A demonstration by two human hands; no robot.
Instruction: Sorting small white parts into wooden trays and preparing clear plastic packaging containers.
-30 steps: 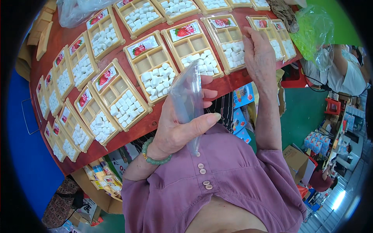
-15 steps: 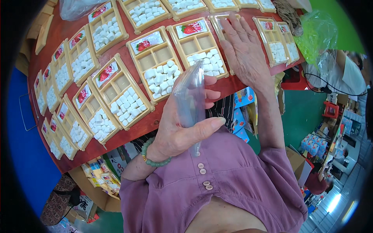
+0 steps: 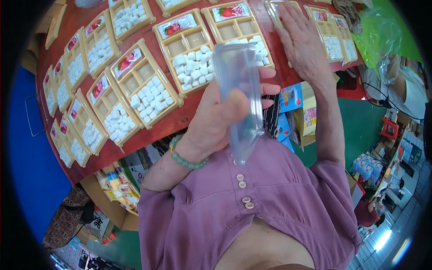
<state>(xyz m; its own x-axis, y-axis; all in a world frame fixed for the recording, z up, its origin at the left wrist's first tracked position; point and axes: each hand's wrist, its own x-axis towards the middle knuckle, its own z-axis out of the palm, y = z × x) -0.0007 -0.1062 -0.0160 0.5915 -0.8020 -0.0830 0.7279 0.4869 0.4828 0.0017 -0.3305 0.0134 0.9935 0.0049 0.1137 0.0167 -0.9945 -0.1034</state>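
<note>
My left hand [image 3: 211, 112], with a green bead bracelet at its wrist, grips a clear plastic lid [image 3: 248, 114], thumb on one face and fingers behind. It is held tilted in front of my chest, just off the table edge. My right hand [image 3: 306, 49] lies flat, fingers stretched out, over a tray [image 3: 271, 10] at the far side; most of that tray is hidden under it. Between the hands sits a beige tray [image 3: 231, 30] with white marshmallow-like cubes and a strawberry-printed sachet, partly behind the lid. A similar filled tray [image 3: 182, 45] stands to its left.
More filled trays [image 3: 146, 85] stand in rows on the red table [image 3: 157, 135]. Two trays [image 3: 327, 33] lie right of my right hand, beside a clear greenish plastic bag [image 3: 380, 40]. Cardboard boxes [image 3: 112, 211] with packets stand below the table.
My left hand has turned the lid, so its broad face shows more, and moved it slightly right. My right hand stays flat on the far tray. The view has shifted a little.
</note>
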